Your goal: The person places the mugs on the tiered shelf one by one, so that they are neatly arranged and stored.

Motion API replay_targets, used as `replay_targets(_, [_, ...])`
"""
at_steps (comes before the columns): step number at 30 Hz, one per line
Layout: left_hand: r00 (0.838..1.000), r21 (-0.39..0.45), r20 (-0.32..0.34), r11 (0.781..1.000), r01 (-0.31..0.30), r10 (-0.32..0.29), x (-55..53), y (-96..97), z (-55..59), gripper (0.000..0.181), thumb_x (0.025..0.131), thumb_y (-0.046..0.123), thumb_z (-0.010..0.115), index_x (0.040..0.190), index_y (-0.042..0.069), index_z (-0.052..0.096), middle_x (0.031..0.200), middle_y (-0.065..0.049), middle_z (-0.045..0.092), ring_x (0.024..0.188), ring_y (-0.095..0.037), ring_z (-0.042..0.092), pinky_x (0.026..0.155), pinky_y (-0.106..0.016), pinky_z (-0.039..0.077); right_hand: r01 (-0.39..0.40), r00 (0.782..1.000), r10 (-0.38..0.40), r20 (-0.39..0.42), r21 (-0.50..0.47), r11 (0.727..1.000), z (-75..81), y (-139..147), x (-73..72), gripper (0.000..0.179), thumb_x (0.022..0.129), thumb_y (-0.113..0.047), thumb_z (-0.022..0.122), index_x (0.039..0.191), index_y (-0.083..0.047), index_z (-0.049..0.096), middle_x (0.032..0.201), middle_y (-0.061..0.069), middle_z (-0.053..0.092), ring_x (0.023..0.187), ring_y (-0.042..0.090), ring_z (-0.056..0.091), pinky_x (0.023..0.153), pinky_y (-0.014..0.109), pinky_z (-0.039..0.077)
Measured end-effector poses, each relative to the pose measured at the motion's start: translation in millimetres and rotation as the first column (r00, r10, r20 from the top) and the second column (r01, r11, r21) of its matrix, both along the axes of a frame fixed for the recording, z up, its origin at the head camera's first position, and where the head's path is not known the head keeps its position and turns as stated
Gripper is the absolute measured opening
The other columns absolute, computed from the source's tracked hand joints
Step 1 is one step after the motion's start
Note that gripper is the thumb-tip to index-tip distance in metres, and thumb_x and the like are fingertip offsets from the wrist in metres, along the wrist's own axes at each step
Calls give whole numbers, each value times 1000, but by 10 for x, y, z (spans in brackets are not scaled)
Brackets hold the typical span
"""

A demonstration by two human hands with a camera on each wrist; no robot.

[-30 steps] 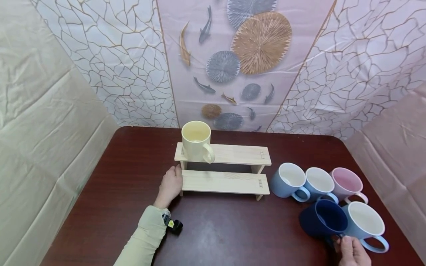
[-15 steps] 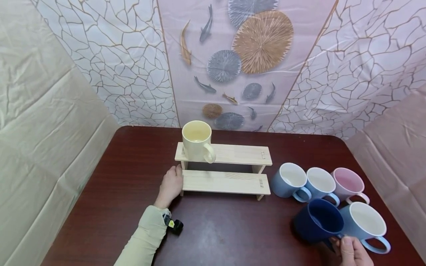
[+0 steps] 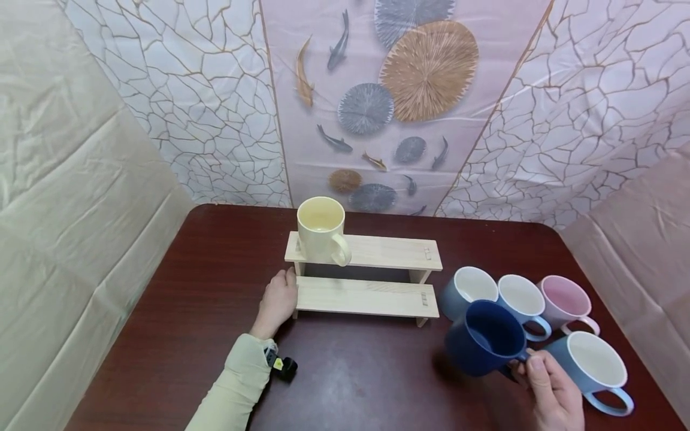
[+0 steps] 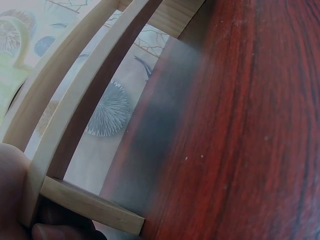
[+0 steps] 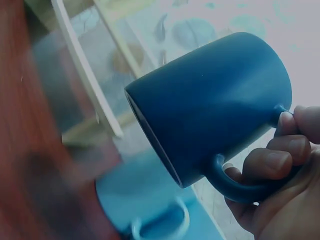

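Note:
A dark blue mug (image 3: 483,338) hangs above the table at the right, tilted. My right hand (image 3: 555,389) grips it by its handle; in the right wrist view the fingers (image 5: 272,162) curl through the handle. My left hand (image 3: 277,302) holds the left end of the two-tier wooden rack (image 3: 366,296), at the lower board. In the left wrist view, parts of this hand (image 4: 12,185) show on both sides of the board's end, partly cut off by the frame. A pale yellow mug (image 3: 320,233) stands upright on the left of the upper board.
Right of the rack stand two light blue mugs with white insides, a nearer-to-rack one (image 3: 468,287) and its neighbour (image 3: 521,299). Beside them is a pink mug (image 3: 564,302). Another light blue mug (image 3: 593,362) stands in front, close to my right hand. Cloth walls enclose the dark table (image 3: 345,377).
My right hand has raised the dark blue mug and carried it left and forward, away from the front light blue mug. My left hand stays at the rack.

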State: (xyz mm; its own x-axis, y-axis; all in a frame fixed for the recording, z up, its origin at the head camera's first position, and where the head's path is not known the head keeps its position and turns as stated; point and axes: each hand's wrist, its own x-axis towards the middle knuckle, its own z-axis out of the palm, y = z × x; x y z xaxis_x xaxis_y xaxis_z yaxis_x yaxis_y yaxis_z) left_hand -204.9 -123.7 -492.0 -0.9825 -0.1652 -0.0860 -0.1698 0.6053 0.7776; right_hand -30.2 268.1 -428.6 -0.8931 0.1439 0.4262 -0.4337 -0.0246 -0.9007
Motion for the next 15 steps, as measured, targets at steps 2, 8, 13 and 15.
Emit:
replay_targets(2, [1000, 1, 10, 1000, -1, 1, 4, 5, -1, 45, 105, 37, 29, 92, 7, 59, 87, -13, 63, 91, -36, 63, 71, -54, 47, -23, 1000, 22, -11, -20, 1000, 26, -65, -48, 25, 103, 7, 28, 86, 6, 47, 81, 4, 51, 74, 14, 45, 65, 23, 37])
replay_targets(8, [1000, 10, 11, 1000, 8, -8, 3, 10, 3, 45, 105, 36, 29, 92, 7, 59, 83, -11, 61, 83, -32, 62, 67, -49, 47, -56, 997, 52, -64, -67, 996, 143, -301, -207, 24, 102, 10, 26, 87, 13, 45, 81, 8, 47, 74, 17, 40, 66, 25, 33])
replay_targets(13, [1000, 14, 5, 1000, 0, 0, -8, -2, -1, 44, 105, 36, 29, 89, 7, 58, 79, -10, 59, 81, -31, 62, 67, -48, 46, 8, 1000, -9, -25, -39, 999, 296, -562, -361, 25, 104, 4, 30, 85, 14, 43, 79, 7, 50, 73, 17, 40, 67, 26, 33])
replay_targets(15, [1000, 17, 3, 1000, -3, 3, -9, -7, -3, 44, 105, 36, 29, 88, 7, 58, 78, -11, 59, 81, -32, 62, 67, -48, 46, 34, 999, -35, -12, -49, 998, 332, -667, -443, 25, 104, 2, 32, 84, 12, 45, 79, 6, 54, 74, 16, 44, 69, 24, 37])
